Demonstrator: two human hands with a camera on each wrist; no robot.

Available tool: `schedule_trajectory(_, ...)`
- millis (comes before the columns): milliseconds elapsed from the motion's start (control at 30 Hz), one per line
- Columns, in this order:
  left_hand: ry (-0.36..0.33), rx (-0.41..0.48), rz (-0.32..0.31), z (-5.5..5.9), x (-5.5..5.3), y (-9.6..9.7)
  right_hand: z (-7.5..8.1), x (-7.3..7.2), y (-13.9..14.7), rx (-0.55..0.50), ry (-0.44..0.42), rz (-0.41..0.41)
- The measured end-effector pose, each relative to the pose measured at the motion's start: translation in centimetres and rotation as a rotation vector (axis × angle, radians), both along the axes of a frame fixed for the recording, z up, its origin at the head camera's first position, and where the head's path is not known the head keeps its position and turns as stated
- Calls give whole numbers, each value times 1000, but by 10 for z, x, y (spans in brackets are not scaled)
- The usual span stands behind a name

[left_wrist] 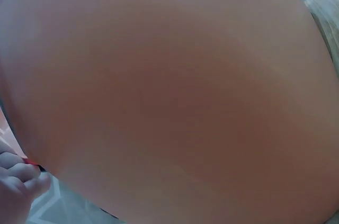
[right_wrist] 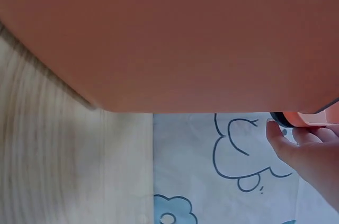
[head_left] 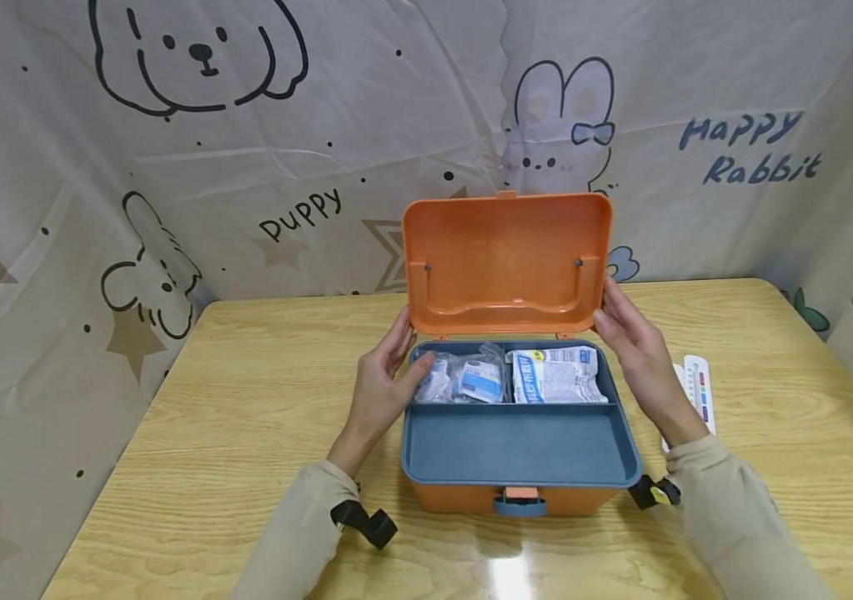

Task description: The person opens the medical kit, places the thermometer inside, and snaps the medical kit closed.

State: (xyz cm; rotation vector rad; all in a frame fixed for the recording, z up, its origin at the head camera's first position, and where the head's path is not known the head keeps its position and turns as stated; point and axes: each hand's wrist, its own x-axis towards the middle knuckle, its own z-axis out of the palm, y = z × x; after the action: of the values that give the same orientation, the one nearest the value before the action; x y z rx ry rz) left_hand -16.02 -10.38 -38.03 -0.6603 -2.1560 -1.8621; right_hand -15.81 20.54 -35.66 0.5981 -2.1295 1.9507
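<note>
An orange medicine box (head_left: 441,498) stands on the table with its orange lid (head_left: 504,258) raised upright. Its blue-grey tray (head_left: 519,450) holds clear plastic bags (head_left: 480,379) at the back left and a white-and-blue gauze packet (head_left: 557,375) at the back right. My left hand (head_left: 384,379) grips the box's back left corner, thumb over the tray rim and fingers by the lid's lower corner. With my right hand (head_left: 639,358) I pinch the lid's lower right edge, fingers partly hidden behind it. The box's orange wall fills most of both wrist views.
White strips with coloured marks (head_left: 699,387) lie on the wooden table (head_left: 268,392) to the right, partly behind my right wrist. A printed cloth (head_left: 396,125) hangs behind the table and along its sides. A blue-grey latch (head_left: 519,506) sits on the box's front.
</note>
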Motion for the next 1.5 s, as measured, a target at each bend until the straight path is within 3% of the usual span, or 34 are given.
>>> schedule_trajectory(233,-26,-10,22,-5,-3,1,-11,-8,0,-38,-86,16)
schedule_trajectory(433,-37,3,42,-10,-6,-1,-21,-11,2,-117,-176,99)
schedule_trajectory(700,-169,8,110,-10,-4,-2,-27,-11,1,-85,-217,90)
schedule_trajectory(900,-223,2,152,-12,-3,-2,-31,-8,0,-94,-249,115)
schedule_trajectory(1167,-222,24,166,-15,0,0,-37,-3,0,-94,-250,118)
schedule_trajectory(1500,-235,-8,205,-18,0,0,-39,3,2,-49,-308,98)
